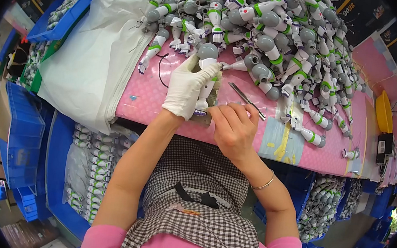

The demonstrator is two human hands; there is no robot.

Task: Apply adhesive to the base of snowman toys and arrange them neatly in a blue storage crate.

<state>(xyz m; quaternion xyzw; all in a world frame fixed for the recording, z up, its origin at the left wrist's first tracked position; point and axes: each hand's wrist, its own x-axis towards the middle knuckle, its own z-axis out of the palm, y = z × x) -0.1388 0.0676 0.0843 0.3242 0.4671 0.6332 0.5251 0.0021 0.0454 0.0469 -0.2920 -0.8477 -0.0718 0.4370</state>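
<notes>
My left hand (pixel 182 91), in a white glove, is closed around a toy arm (pixel 208 52) near the front edge of the pink-covered table (pixel 136 96). This toy arm has a grey ball at its upper end and a white, purple-trimmed hand at its lower end. Bare and curled, my right hand (pixel 234 130) has its fingertips pinched beside the toy's hand; whatever they hold is hidden. Under the toy arm a small flat greyish piece (pixel 202 120) partly shows. Metal tweezers (pixel 247 101) lie on the table just beyond my right hand.
A large heap of similar toy arms (pixel 307 36) covers the table's far side. White sheeting (pixel 102 52) drapes over the left end. Blue bins (pixel 55 177) with more toy parts stand below the table on both sides. A yellow container (pixel 384 112) is at the far right.
</notes>
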